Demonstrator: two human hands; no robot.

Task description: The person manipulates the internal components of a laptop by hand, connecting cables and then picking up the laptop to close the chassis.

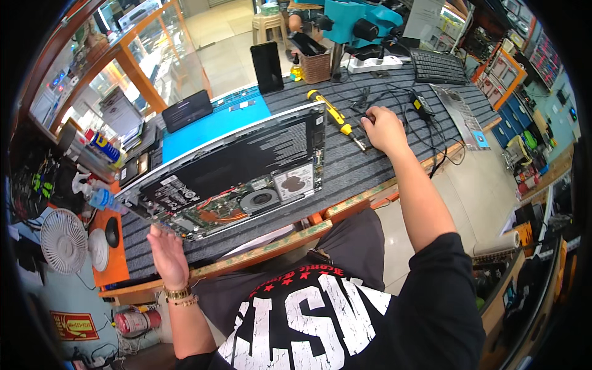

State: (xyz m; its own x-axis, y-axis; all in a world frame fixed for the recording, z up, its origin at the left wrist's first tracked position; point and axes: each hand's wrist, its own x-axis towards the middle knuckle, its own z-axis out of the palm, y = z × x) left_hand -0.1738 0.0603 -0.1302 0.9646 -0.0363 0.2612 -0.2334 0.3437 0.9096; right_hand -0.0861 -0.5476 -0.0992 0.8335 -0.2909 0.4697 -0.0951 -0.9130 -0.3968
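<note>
An opened-up laptop (271,148) stands tilted on its long edge, its bottom cover off. The black battery, cooling fan (259,199), circuit board and silver drive (295,182) show. At its lower left corner my left hand (168,256) has its fingers stretched out, the tips at the casing. My right hand (385,131) is over the mat to the right, fingers curled down beside black cables (401,98). Whatever those fingers hold, if anything, is hidden. Just left of it lies a yellow-and-black screwdriver (333,114).
Behind the laptop are a blue mat (246,117), a black box-shaped device (187,111) and an upright phone (267,68). Toward the right lie a power adapter (422,105), a laptop cover panel (459,117) and a keyboard (438,66). A white fan (63,240) stands left.
</note>
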